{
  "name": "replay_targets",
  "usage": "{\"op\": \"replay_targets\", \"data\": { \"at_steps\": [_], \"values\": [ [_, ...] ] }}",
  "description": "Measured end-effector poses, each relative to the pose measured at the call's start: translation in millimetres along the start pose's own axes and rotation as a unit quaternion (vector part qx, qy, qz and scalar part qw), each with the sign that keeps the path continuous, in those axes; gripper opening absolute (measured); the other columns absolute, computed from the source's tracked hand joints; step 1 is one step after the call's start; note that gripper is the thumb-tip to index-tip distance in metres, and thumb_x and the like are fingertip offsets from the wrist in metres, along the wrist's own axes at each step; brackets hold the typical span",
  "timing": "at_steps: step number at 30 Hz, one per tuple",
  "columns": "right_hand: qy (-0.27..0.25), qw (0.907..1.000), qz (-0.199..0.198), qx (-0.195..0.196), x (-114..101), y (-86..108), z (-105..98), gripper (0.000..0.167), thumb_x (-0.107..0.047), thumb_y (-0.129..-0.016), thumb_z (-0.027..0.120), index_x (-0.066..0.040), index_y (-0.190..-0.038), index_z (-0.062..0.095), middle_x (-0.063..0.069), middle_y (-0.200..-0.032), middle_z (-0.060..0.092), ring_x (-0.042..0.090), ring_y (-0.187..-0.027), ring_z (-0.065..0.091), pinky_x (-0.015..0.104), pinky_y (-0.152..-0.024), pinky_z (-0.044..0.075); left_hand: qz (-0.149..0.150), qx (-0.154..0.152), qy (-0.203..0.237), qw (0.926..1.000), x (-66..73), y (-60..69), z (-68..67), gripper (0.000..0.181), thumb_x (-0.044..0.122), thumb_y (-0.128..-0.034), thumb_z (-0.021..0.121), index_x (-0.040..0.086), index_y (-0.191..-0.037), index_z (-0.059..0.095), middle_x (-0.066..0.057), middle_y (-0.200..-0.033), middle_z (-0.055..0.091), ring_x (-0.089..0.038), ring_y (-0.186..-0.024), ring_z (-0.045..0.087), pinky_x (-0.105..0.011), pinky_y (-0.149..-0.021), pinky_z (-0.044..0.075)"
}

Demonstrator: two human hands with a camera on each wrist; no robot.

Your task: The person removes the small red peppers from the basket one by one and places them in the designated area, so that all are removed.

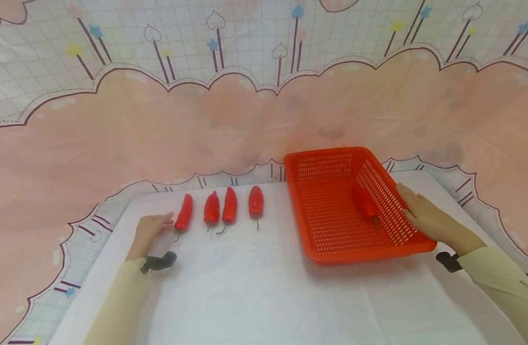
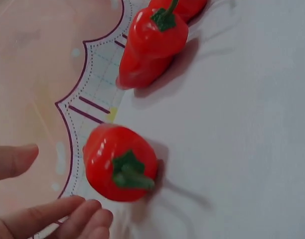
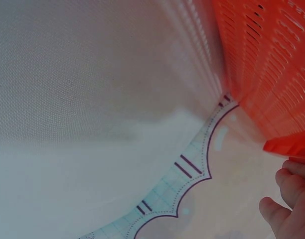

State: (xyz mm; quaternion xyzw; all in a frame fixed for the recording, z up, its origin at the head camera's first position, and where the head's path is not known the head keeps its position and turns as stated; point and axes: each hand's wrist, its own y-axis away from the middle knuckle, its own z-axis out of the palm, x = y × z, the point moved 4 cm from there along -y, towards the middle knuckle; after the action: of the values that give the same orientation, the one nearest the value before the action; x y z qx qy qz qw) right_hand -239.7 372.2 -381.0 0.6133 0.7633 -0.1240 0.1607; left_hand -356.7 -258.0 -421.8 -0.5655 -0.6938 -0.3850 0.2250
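My left hand (image 1: 149,232) is just left of the leftmost red chili pepper (image 1: 184,214), thumb and fingers apart and nothing held. In the left wrist view that pepper (image 2: 120,164) points its green stem at the camera, with fingers (image 2: 58,216) close beside it. Further right, three more red peppers (image 1: 212,209) (image 1: 229,206) (image 1: 256,202) lie in a row. My right hand (image 1: 432,218) grips the right rim of a red plastic basket (image 1: 296,206), thumb over the rim. One red pepper (image 1: 365,201) lies inside, against the right wall. The right wrist view shows fingertips (image 3: 287,194) under the rim.
A white tabletop (image 1: 246,287) lies beneath everything. Patterned pink and white cloth (image 1: 203,129) surrounds its back and sides. Dark wrist camera mounts (image 1: 160,262) (image 1: 448,262) sit at both cuffs.
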Motion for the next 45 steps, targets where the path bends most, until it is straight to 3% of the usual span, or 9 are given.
{"op": "replay_targets", "data": {
  "at_steps": [8,12,17,21,27,33,41,45],
  "values": [
    [-0.002,1.0,-0.003,0.007,1,1.2,1,0.066,-0.016,-0.098,0.04,0.006,-0.148,0.001,0.033,-0.151,0.01,0.048,-0.139,0.011,0.047,-0.118,-0.008,0.06,0.008,-0.004,0.9982,-14.1,-8.5,-7.8,0.066,0.049,-0.0965,0.04,0.0,-0.141,0.038,-0.023,-0.142,0.043,-0.038,-0.131,0.042,-0.05,-0.11,0.033],
    [-0.001,0.9999,-0.005,0.01,2,1.9,2,0.066,-0.015,-0.098,0.04,0.006,-0.148,0.001,0.034,-0.151,0.011,0.048,-0.139,0.011,0.044,-0.119,-0.009,0.099,0.005,-0.017,0.995,-19.7,-9.6,-11.8,0.067,0.05,-0.0955,0.042,0.004,-0.143,0.037,-0.022,-0.147,0.037,-0.039,-0.136,0.034,-0.057,-0.11,0.028],
    [0.008,0.9998,-0.012,0.015,2,2.0,3,0.065,-0.013,-0.098,0.04,0.007,-0.147,0.003,0.035,-0.15,0.013,0.048,-0.139,0.013,0.05,-0.118,-0.003,0.14,0.016,-0.015,0.99,-24.7,-11.7,-16.4,0.063,0.047,-0.0946,0.048,0.007,-0.143,0.039,-0.018,-0.147,0.038,-0.039,-0.14,0.026,-0.062,-0.11,0.023],
    [0.016,0.9995,-0.02,0.021,2,1.9,4,0.064,-0.011,-0.097,0.041,0.009,-0.146,0.004,0.036,-0.149,0.015,0.048,-0.139,0.015,0.051,-0.118,-0.001,0.163,0.026,-0.009,0.9863,-23.6,-13.5,-17.4,0.062,0.045,-0.0936,0.051,0.008,-0.142,0.04,-0.016,-0.146,0.041,-0.037,-0.139,0.029,-0.06,-0.109,0.027],
    [0.015,0.9995,-0.019,0.021,2,2.9,3,0.065,-0.011,-0.098,0.04,0.008,-0.147,0.002,0.036,-0.149,0.014,0.048,-0.139,0.014,0.046,-0.119,-0.005,0.182,0.023,-0.013,0.9829,-8.0,-9.9,-17.4,0.064,0.049,-0.0923,0.051,0.011,-0.143,0.039,-0.012,-0.148,0.039,-0.035,-0.14,0.029,-0.062,-0.109,0.026],
    [0.007,0.9994,-0.022,0.025,0,4.2,1,0.064,-0.012,-0.098,0.04,0.008,-0.147,0.003,0.036,-0.149,0.013,0.049,-0.139,0.013,0.04,-0.119,-0.01,0.207,0.032,-0.005,0.9778,18.5,-4.8,-15.9,0.062,0.045,-0.0925,0.052,0.009,-0.142,0.04,-0.017,-0.142,0.046,-0.035,-0.133,0.04,-0.053,-0.108,0.034],
    [0.007,0.9996,-0.016,0.021,1,1.8,0,0.065,-0.013,-0.098,0.04,0.007,-0.147,0.003,0.035,-0.15,0.013,0.049,-0.138,0.014,0.053,-0.118,-0.001,0.226,0.021,-0.002,0.9738,50.3,0.9,-10.2,0.053,0.032,-0.0947,0.054,0.008,-0.14,0.043,-0.018,-0.137,0.051,-0.035,-0.129,0.046,-0.051,-0.106,0.037],
    [0.007,0.9998,-0.009,0.014,1,0.8,0,0.066,-0.013,-0.098,0.04,0.006,-0.148,0.002,0.034,-0.15,0.012,0.049,-0.139,0.013,0.052,-0.118,-0.002,0.229,0.015,-0.011,0.9733,62.7,4.0,-6.3,0.052,0.032,-0.0945,0.055,0.01,-0.14,0.044,-0.017,-0.136,0.053,-0.035,-0.127,0.048,-0.051,-0.105,0.038]
  ]
}}
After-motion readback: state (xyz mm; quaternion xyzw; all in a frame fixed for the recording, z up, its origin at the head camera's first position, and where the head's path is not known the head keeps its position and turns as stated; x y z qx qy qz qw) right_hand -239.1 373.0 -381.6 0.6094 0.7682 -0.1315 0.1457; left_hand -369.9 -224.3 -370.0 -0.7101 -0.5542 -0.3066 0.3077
